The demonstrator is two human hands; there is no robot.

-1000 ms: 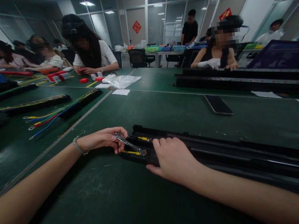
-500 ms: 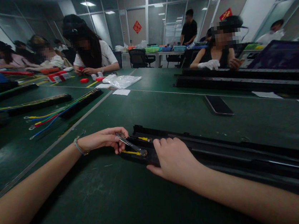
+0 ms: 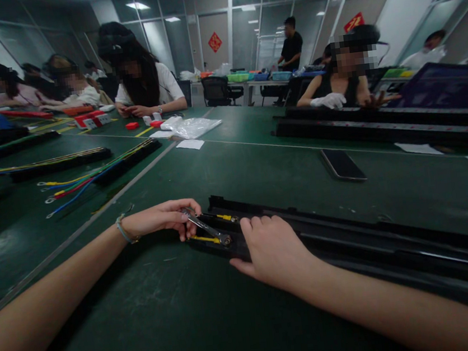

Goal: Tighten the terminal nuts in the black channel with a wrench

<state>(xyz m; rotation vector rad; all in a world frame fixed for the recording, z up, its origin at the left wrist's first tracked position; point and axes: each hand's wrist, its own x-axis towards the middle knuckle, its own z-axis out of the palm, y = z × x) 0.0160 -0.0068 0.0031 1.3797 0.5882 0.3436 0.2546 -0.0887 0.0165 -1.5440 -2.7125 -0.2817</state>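
My left hand (image 3: pixel 175 217) is closed round one end of a metal wrench (image 3: pixel 204 224). The wrench's other end sits over a nut (image 3: pixel 227 240) at the left end of a long black channel (image 3: pixel 350 232). A yellow cable lug (image 3: pixel 207 239) leads to that nut, and a second yellow cable lug (image 3: pixel 224 217) is fastened just behind it. My right hand (image 3: pixel 274 247) grips the black channel across its width, thumb on the near side and fingers over the top.
A dark phone (image 3: pixel 342 164) lies beyond the channel. Clear plastic bags (image 3: pixel 194 126) and a white paper (image 3: pixel 190 145) are farther back. Coloured cables (image 3: pixel 77 187) with ring ends lie at the left. Several people sit around the tables; more black channels (image 3: pixel 380 125) lie across from me.
My hands, the wrench and the channel show no visible movement. Across the table, a co-worker's bare hand has opened out to the right, and a standing person in the background has shifted slightly.
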